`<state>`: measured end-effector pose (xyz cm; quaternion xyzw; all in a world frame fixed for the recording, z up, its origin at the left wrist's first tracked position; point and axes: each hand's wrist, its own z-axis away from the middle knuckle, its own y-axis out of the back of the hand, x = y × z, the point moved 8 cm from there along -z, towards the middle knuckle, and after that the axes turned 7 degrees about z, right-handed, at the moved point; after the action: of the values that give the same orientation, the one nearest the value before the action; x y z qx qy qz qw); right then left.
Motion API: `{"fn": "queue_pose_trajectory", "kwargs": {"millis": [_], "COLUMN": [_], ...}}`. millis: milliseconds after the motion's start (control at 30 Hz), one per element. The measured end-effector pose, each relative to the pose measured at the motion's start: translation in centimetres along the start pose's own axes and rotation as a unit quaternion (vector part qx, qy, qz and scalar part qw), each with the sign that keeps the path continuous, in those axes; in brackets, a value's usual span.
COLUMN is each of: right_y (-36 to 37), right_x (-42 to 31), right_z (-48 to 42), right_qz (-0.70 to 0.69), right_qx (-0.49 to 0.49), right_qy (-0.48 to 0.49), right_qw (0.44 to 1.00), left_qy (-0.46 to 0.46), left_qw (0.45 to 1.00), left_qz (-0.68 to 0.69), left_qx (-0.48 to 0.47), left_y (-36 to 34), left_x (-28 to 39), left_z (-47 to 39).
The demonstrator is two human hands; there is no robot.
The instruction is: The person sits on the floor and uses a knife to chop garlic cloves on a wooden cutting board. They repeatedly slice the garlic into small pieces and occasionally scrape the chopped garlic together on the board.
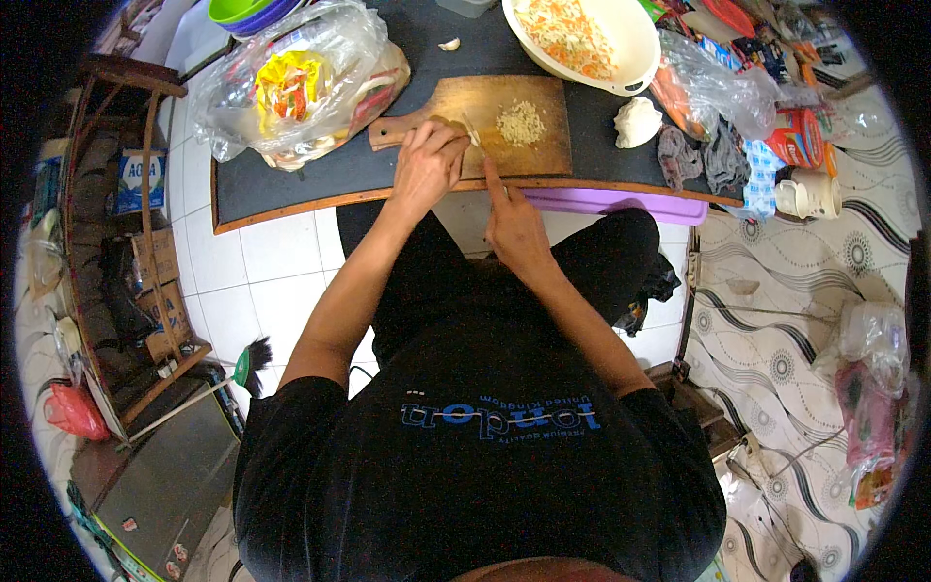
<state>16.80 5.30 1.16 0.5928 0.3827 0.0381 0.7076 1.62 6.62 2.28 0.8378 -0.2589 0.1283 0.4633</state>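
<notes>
My right hand [518, 227] grips a kitchen knife [472, 131], its index finger stretched along the blade and the handle hidden in the palm. Over the wooden cutting board [465, 94], my left hand [430, 161] has its fingers bunched beside the blade. They appear to pinch a small pale piece, mostly hidden, perhaps garlic. To the right of the knife lies a heap of finely chopped pale bits [521, 124], which look like garlic. A single garlic clove [449, 45] rests on the dark tabletop [305, 196] beyond the board.
A cream basin [640, 69] of shredded cabbage and carrot stands behind the board. To its front is a white lumpy thing [638, 122]. A clear plastic bag [342, 44] of packets fills the left side. Carrots [673, 94] and bags crowd the right. Beneath the table edge is a purple lid or tray [618, 205].
</notes>
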Motion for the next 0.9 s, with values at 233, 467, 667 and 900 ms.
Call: {"fn": "queue_pose_trajectory", "kwargs": {"millis": [233,467,667,900], "right_y": [-0.1,0.0,0.2,-1.0], "right_x": [0.3,0.6,0.4,1.3], "right_z": [0.1,0.3,0.1,0.1], "right_qz": [0.007,-0.015,-0.018,-0.021], "right_qx": [0.019,0.022,0.012,-0.007], "right_qy": [0.018,0.026,0.023,0.037], "right_qw": [1.000,0.999,0.999,0.999], "left_qy": [-0.013,-0.013,-0.009,-0.008], "left_qw": [1.000,1.000,1.000,1.000], "left_qz": [-0.016,-0.022,-0.021,-0.005], "left_qx": [-0.002,-0.004,-0.011,-0.013], "left_y": [0.0,0.0,-0.1,0.1], "left_x": [0.4,0.6,0.4,0.5], "left_z": [-0.1,-0.1,-0.1,-0.2]}}
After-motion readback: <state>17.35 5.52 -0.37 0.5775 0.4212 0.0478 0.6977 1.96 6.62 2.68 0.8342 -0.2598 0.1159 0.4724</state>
